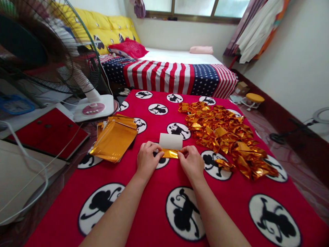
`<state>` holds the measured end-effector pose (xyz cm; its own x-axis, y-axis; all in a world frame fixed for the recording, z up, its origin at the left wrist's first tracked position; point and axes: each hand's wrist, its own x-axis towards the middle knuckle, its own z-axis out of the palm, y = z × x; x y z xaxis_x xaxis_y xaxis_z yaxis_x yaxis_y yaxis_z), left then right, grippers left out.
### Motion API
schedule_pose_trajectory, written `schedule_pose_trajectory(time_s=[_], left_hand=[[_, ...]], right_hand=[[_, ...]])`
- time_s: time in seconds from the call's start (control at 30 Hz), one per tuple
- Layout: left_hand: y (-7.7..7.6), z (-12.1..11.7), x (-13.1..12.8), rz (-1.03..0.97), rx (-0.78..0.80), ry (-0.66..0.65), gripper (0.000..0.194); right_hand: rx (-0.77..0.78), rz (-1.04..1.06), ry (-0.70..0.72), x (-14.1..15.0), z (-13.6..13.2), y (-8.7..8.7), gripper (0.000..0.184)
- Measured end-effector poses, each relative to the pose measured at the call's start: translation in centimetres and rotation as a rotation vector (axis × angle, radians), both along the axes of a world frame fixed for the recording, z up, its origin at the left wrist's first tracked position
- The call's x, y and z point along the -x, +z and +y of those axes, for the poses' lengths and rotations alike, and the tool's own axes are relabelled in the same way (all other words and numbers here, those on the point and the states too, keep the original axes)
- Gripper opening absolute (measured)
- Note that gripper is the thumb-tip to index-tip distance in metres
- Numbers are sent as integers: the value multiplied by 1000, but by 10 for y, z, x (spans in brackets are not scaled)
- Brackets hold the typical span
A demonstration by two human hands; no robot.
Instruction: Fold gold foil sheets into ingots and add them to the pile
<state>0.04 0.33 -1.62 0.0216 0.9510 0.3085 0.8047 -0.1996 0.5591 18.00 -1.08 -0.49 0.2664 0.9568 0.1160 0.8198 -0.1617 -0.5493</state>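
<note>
A sheet of gold foil paper [171, 141] lies in front of me, its white back facing up and its near edge turned over to show a shiny gold strip. My left hand [149, 156] pinches the left end of that strip between thumb and fingers. At the right end, my right hand [190, 158] grips it the same way. To the left rests a stack of flat gold foil sheets [115, 137]. On the right spreads a heap of folded gold foil pieces [218, 128], with a single folded piece [224, 164] lying apart, nearer my right hand.
A red cloth with monkey prints [144, 212] covers the surface under my hands. At the left stands an electric fan [95, 108] beside a red box-like panel [51, 132]. Behind are a bed with a striped cover [159, 73] and, far right, a small yellow stool [254, 97].
</note>
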Motion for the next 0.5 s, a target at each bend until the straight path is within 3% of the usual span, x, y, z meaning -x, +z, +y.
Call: schedule_pose_trajectory(time_s=[0.23,0.5], left_hand=[[-1,1,0,-16,4,-6,4],[0,1,-2,35,19,-4,5]], right_hand=[[-2,-40,-18,-1,1,2,14],[-18,-65,-45,4,-1,0,5]])
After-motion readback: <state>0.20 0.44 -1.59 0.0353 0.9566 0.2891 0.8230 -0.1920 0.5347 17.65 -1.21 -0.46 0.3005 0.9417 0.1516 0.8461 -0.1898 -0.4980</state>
